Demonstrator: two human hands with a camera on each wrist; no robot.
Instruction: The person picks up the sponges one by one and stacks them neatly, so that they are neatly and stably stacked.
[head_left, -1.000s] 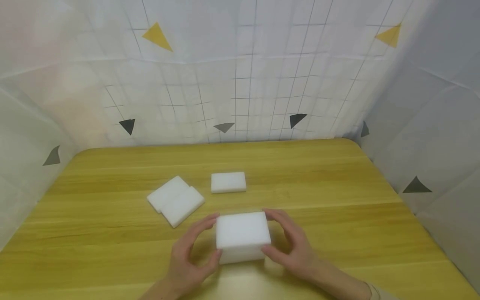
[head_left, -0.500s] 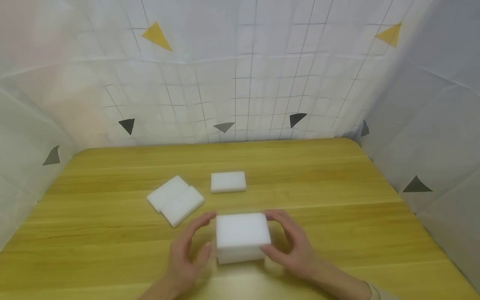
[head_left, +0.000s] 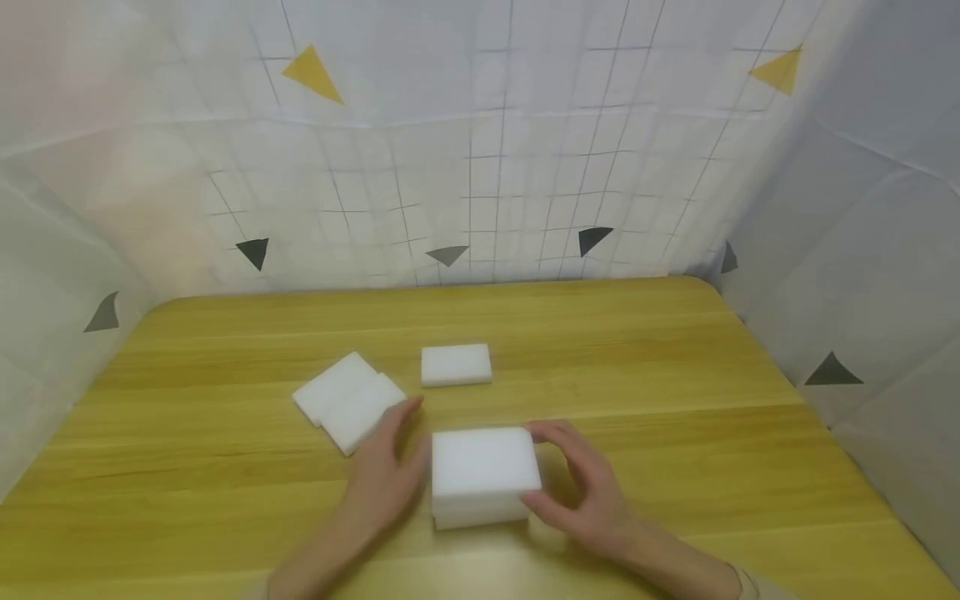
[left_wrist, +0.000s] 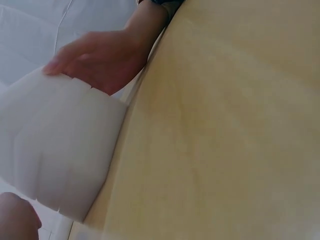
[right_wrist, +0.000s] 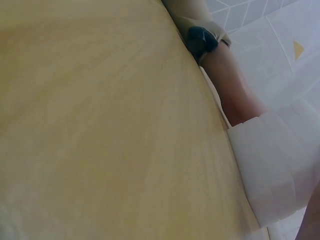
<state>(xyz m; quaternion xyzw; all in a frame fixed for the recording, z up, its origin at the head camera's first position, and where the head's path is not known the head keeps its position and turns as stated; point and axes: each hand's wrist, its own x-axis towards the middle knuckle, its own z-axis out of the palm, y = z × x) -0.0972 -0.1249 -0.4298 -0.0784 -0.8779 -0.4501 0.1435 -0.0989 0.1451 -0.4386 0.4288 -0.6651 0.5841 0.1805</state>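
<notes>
Shifted forward, my left hand (head_left: 384,477), holding nothing, nears two white blocks (head_left: 345,402); only my right hand (head_left: 598,502) grips the stack (head_left: 484,467).

No readable text, labels, numbers or signs anywhere.

Pale triangle-printed sheets (head_left: 405,158) border a yellowish wooden table (head_left: 645,358).

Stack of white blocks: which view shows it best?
Head: the stack is uncropped, top and front visible, the right hand covering little. Left wrist shows layer seams but crops it at the left edge; right wrist shows seams, cropped right.
</notes>
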